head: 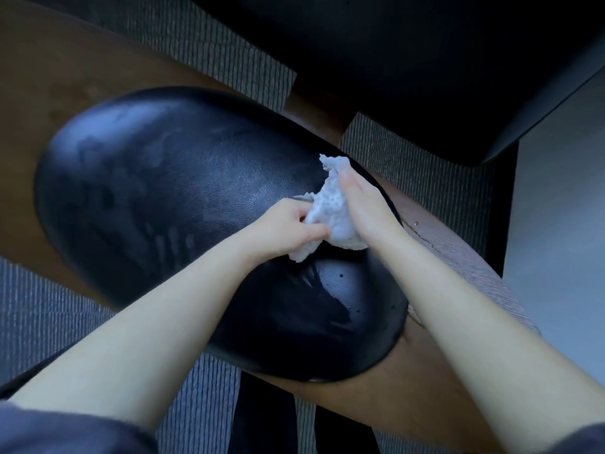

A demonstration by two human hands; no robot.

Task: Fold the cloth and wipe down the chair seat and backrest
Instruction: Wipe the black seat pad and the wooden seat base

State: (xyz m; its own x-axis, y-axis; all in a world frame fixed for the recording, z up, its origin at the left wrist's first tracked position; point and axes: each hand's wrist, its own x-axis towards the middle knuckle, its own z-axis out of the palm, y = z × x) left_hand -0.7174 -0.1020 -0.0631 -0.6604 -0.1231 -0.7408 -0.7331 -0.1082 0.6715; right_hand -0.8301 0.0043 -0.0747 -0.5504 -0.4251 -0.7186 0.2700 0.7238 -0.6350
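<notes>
Our left grip point(288, 229) is closed on the cloth point(334, 214), fingers curled and the thumb pinching its near edge. Our right grip point(365, 204) lies against the cloth's other side with its fingers straight and together. They are not curled round it, and the thumb is out of sight. The cloth is white, nubbly and bunched up between the two, one ragged corner sticking up past the right fingertips and a lower fold hanging beneath the left thumb.

The cloth sits at the right-hand part of the chair seat point(163, 191), a rounded pad of black leather-like material. Just below the cloth we see wet streaks point(311, 281) and a few small droplets point(342, 275) on the pad, while hazy smears cover its left half.

A brown wooden frame point(45, 93) runs round the seat, and grey striped carpet point(49, 316) shows under it. A large dark shape point(425, 60) fills the upper right; we cannot tell what it is. Our bare forearms reach in from dark sleeves point(65, 434) at the bottom corners.
</notes>
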